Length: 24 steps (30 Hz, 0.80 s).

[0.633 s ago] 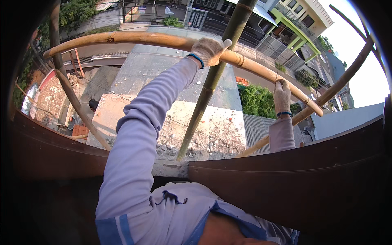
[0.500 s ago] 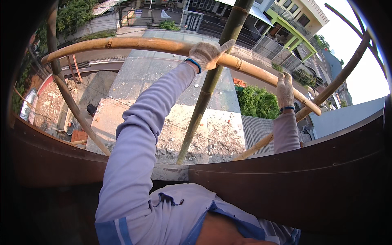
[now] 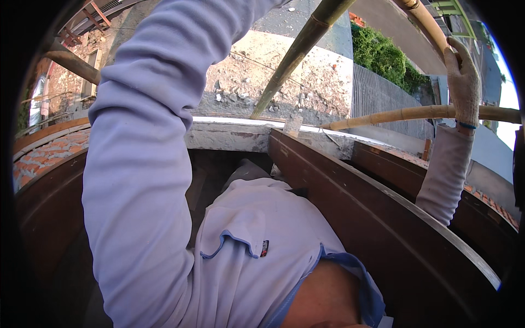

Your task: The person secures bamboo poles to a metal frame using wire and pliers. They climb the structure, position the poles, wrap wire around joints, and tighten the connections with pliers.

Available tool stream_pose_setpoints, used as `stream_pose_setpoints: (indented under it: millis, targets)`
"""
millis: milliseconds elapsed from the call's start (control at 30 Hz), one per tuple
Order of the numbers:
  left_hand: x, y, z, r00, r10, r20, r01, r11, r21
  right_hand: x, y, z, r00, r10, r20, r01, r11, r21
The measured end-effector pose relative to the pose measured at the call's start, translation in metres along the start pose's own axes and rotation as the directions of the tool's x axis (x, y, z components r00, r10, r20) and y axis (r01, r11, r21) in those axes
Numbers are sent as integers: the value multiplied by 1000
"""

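Note:
My right hand, in a pale knitted glove with a blue band at the wrist, is closed around a tan bamboo pole at the upper right. The pole runs up out of the picture. My left arm, in a pale lilac sleeve, reaches up past the top edge, so the left hand is hidden from view. Between the arms a darker green-brown bamboo upright slants. Another bamboo pole crosses behind my right wrist.
Dark brown beams flank my body, beside a rough concrete ledge. Bricks line the left side. Far below lie a rubble-strewn slab, a corrugated grey roof and a green bush.
The view has tipped downward and nearer the beams, so the held pole sits higher and my left hand has left the picture. My right hand stays on the pole, now farther right.

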<state>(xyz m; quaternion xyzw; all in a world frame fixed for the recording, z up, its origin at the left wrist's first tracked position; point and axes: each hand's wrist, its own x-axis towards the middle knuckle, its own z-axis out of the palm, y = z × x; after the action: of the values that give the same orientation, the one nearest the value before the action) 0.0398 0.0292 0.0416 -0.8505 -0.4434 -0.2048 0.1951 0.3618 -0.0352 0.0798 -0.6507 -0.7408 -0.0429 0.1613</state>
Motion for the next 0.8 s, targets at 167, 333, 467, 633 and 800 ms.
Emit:
stream_pose_setpoints:
  millis: [167, 333, 467, 633, 800]
  targets:
    - [8, -1, -9, 997, 27, 73, -31, 998, 46, 19, -12, 23, 919, -364, -152, 338, 925, -172]
    - [12, 3, -1, 995, 10, 101, -15, 998, 53, 37, -30, 25, 890, -433, -147, 384, 882, -272]
    - [9, 8, 4, 993, 1, 120, 1, 1000, -12, 41, -47, 29, 921, -381, -79, 364, 915, -175]
    - [9, 8, -8, 983, -25, 182, 40, 996, -82, 29, -41, 42, 897, -331, -292, 353, 935, 23]
    - [13, 6, -19, 960, -12, 278, 46, 992, -115, -23, 13, 7, 944, 208, -256, -20, 811, 584]
